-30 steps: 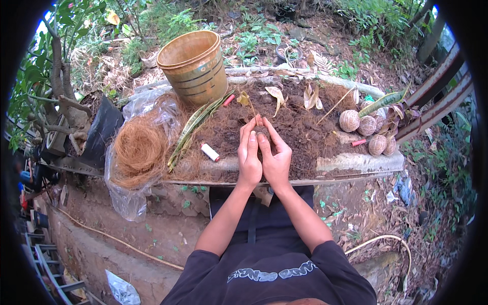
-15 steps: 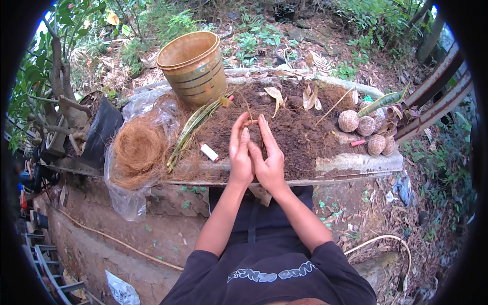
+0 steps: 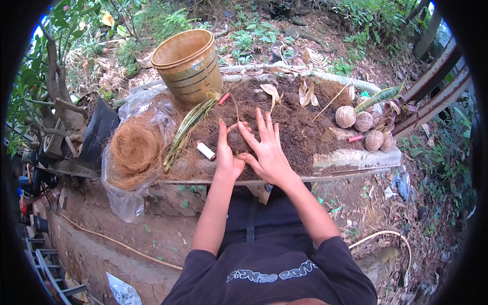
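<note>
Between my palms sits a dark, roundish ball of soil [image 3: 237, 141] with a thin brown stem [image 3: 236, 108] rising at its far side. My left hand [image 3: 229, 158] cups it from the left, fingers curved along its side. My right hand [image 3: 268, 151] lies against its right side with fingers stretched out and spread. Parts of the ball are hidden by the fingers. Left of my hands lie a spool of white thread [image 3: 206, 151] and a bundle of long green-and-yellow leaves [image 3: 189, 129]. Loose dark soil [image 3: 300, 137] spreads around and beyond the hands.
A yellowish-brown bucket [image 3: 190, 71] stands at the far left. Brown coconut fibre [image 3: 136, 150] is heaped on transparent plastic [image 3: 124, 203]. At the right are several thread-wrapped balls [image 3: 345, 117] and a small red object [image 3: 355, 138]. Rusty metal bars [image 3: 432, 104] border the right end.
My right hand has turned and spread its fingers, and my left hand has shifted slightly left. The hands have parted, so more of the soil ball shows.
</note>
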The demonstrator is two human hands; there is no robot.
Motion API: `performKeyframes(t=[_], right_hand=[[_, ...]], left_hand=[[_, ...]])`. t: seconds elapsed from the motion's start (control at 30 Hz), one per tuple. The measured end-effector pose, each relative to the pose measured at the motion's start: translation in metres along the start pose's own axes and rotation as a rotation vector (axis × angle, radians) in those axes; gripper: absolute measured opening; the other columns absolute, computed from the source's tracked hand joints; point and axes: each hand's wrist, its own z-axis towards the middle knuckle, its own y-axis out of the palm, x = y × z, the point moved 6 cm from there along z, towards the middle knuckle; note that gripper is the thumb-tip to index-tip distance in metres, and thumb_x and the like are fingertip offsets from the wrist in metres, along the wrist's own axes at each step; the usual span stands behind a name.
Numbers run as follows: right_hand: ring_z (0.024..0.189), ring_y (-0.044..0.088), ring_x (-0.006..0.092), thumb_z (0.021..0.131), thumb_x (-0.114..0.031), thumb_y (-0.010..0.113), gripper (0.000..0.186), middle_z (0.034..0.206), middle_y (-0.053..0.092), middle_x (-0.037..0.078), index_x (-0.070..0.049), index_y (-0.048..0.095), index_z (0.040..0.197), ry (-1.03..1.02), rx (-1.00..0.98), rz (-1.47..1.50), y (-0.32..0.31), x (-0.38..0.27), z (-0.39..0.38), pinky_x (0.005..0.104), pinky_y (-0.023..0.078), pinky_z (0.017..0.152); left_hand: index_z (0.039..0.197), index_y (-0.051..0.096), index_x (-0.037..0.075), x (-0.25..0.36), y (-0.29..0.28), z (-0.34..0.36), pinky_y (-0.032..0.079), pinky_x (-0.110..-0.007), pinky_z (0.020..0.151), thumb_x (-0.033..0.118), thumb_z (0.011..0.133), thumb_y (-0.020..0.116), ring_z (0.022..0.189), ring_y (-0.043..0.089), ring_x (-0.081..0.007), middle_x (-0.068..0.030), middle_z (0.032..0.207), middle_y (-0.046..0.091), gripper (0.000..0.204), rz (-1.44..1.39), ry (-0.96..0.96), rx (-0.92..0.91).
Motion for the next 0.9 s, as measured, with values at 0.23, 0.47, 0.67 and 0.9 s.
performKeyframes(t=[0.23,0.47,0.67,0.9], right_hand=[[0.124,0.056,0.0371,0.096,-0.013,0.058,0.036,0.134,0.055,0.023,-0.003,0.059,0.131,0.275,0.219,0.259,-0.040,0.041,-0.006,0.0415,0.046,0.102],[0.119,0.057,0.0300,0.087,-0.012,0.067,0.033,0.125,0.062,0.012,-0.007,0.067,0.120,0.063,-0.058,-0.211,-0.006,0.024,-0.017,0.0386,0.051,0.096],[0.110,0.059,0.0301,0.084,-0.014,0.072,0.032,0.113,0.067,0.007,-0.008,0.071,0.115,0.276,-0.071,-0.093,-0.004,0.046,-0.018,0.0397,0.050,0.095],[0.101,0.062,0.0241,0.082,-0.022,0.073,0.024,0.109,0.068,0.001,-0.014,0.072,0.104,0.000,-0.036,-0.207,0.001,0.032,-0.001,0.0375,0.049,0.086]], left_hand=[[0.097,0.058,0.007,0.009,-0.020,0.017,0.051,-0.033,0.055,0.032,0.103,0.051,0.067,0.061,-0.0173,-0.0075,0.081,0.062,0.027,-0.004,0.144,0.121],[0.099,0.057,0.008,0.008,-0.026,0.016,0.048,-0.032,0.059,0.034,0.103,0.050,0.073,0.058,-0.0183,-0.0071,0.085,0.060,0.027,-0.054,0.257,0.206],[0.100,0.058,0.003,0.012,-0.023,0.014,0.052,-0.033,0.061,0.033,0.105,0.047,0.074,0.060,-0.0179,-0.0094,0.087,0.062,0.032,0.048,0.312,0.101],[0.102,0.059,0.002,0.012,-0.014,0.008,0.052,-0.034,0.062,0.033,0.104,0.047,0.076,0.060,-0.0172,-0.0097,0.088,0.062,0.033,0.218,0.368,0.073]])
